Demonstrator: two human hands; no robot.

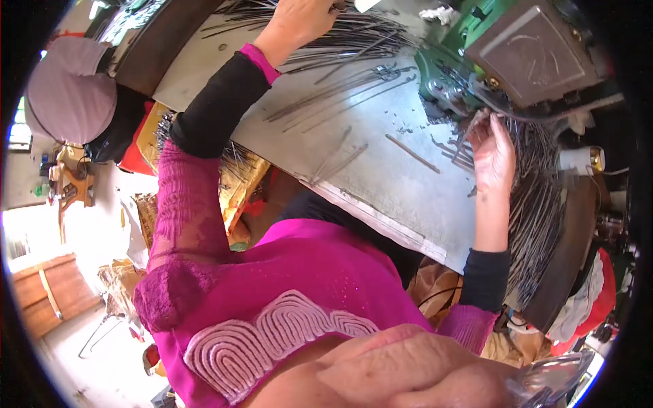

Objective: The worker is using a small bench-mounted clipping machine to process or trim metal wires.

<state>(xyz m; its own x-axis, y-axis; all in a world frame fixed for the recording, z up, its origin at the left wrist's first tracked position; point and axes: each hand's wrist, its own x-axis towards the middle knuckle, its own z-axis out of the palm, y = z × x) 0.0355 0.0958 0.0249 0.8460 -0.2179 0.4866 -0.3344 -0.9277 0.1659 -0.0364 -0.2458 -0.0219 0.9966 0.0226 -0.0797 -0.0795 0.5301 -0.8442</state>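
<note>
My left hand (pixel 306 24) reaches over the far side of the table, above a spread of thin dark metal rods (pixel 354 37). The upper edge of the picture cuts off its fingers, so their grip is hidden. My right hand (pixel 493 153) is raised beside a green machine (pixel 442 85), palm partly turned up. Its fingers are curled together at the machine's working end; what they pinch is too small to make out. Between the hands, several loose rods (pixel 340 95) lie on the grey tabletop (pixel 388 183), with one short brown rod (pixel 413 153) apart from them.
A dense heap of rods (pixel 537 211) lines the table's right side, beside a white cylinder (pixel 578 160) with a cable. A large grey metal cover (pixel 534 54) tops the machine. At the left, a person in a pale head covering (pixel 71 88) sits close by. Dark crumbs dot the tabletop.
</note>
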